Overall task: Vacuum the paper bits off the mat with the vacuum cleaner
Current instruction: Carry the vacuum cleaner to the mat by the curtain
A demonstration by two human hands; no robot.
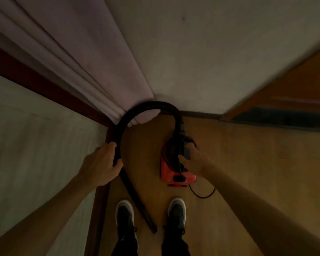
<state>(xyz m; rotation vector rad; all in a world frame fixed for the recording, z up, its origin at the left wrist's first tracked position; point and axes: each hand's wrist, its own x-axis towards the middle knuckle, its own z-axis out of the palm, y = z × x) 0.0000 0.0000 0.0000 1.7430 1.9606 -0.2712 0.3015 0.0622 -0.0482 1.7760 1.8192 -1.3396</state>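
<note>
A small red and black vacuum cleaner is low over the wooden floor in front of my feet. My right hand is closed around its dark handle on top. A black hose arcs up from the vacuum's front and curves down to the left. My left hand grips that hose partway along. Below my left hand the hose runs on to a dark nozzle that ends between my shoes. No mat and no paper bits are in view. The picture is dim and blurred.
A pale curtain hangs at the upper left beside a dark wooden frame. A plain wall fills the top. The vacuum's thin black cord loops on the wooden floor to the right. My two dark shoes stand at the bottom.
</note>
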